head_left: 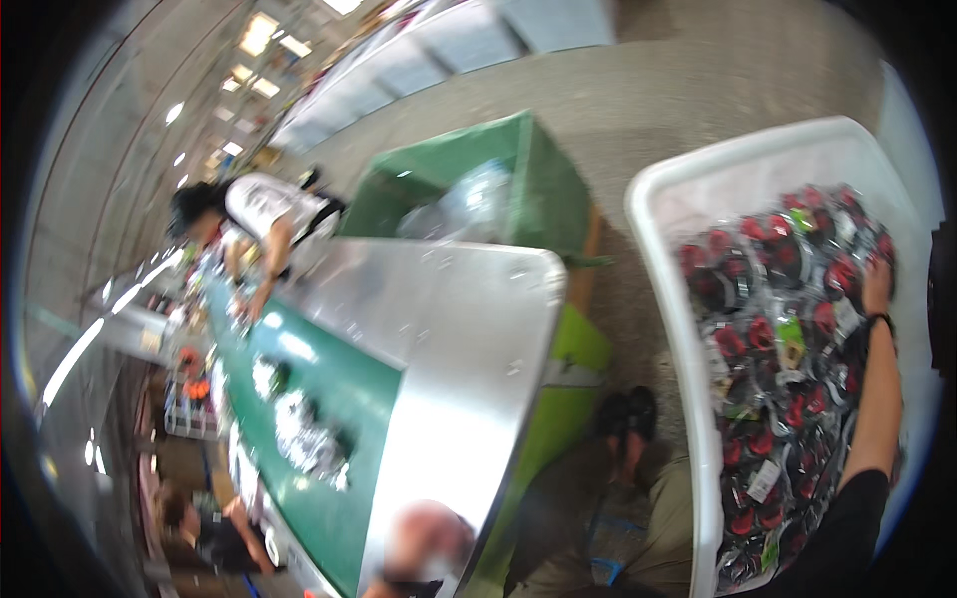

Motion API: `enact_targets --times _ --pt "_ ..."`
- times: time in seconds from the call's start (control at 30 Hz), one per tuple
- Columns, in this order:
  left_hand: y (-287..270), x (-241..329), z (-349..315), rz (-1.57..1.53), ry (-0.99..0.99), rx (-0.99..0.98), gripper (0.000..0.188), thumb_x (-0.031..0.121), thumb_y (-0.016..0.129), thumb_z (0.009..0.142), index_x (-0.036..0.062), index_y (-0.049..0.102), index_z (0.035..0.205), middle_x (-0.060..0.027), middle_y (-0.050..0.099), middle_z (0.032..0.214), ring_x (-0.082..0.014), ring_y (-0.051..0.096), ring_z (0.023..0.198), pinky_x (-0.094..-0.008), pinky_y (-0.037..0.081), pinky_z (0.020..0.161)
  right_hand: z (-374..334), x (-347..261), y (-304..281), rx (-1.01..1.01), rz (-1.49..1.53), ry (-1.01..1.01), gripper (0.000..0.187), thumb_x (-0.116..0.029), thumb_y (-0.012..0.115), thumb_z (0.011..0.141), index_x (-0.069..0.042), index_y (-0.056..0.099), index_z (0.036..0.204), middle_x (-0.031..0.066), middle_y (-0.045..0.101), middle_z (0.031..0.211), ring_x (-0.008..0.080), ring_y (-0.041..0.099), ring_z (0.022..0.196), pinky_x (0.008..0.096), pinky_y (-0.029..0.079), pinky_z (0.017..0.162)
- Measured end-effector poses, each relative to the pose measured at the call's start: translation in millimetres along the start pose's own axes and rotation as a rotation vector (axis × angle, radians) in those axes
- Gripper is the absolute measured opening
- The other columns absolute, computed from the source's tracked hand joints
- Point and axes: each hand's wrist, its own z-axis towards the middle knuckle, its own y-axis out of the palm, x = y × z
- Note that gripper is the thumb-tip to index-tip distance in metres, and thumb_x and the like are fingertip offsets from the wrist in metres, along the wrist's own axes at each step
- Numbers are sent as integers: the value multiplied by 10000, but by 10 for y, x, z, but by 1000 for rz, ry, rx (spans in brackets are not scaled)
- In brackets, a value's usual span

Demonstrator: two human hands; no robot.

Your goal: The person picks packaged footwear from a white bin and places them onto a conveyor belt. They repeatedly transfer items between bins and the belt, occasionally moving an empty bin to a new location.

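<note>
Black and red under clear plastic, the wrapped packs [797,404] are reached by the right hand [877,281] at the far right of the heap. The fingers are laid against the packs there; whether one is pinched cannot be told. A dark band [880,318] is worn on that wrist. And over on the left, the left hand [429,543] is caught in a blur above the steel tabletop [469,329] (spread or closed, it cannot be told).

The packs are held in a deep white tub [718,204], layered along its length. The step in hand is best judged as a pick from the tub; for the next move, a firm hold on a single pack seems called for, with its neighbours left undisturbed.

Further out, shiny wrapped bundles [304,434] are carried on a green belt [354,399] that is met by the steel. At its far side a co-worker in white [264,204] is seen bent over, arms stretched to the belt. Behind the steel, clear plastic bags [478,199] are held in a green bin [558,184].
</note>
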Motion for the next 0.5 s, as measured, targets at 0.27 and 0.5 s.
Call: enact_targets --times 0.27,0.5 --pt "-14 43 2 -67 39 -124 262 237 573 1059 8 613 1180 -90 702 906 -127 678 678 -236 562 601 -558 -372 -118 -12 384 -160 550 -325 490 1080 12 428 1510 222 479 1526 338 439 1430 401 327 1184" --pt "-355 -144 10 -245 198 -348 291 214 577 1056 10 586 1264 -113 707 1057 -158 706 852 -276 595 773 -1978 -1851 -2175 -547 848 62 468 -262 599 1033 -25 527 1430 74 631 1308 133 621 1053 259 513 785"
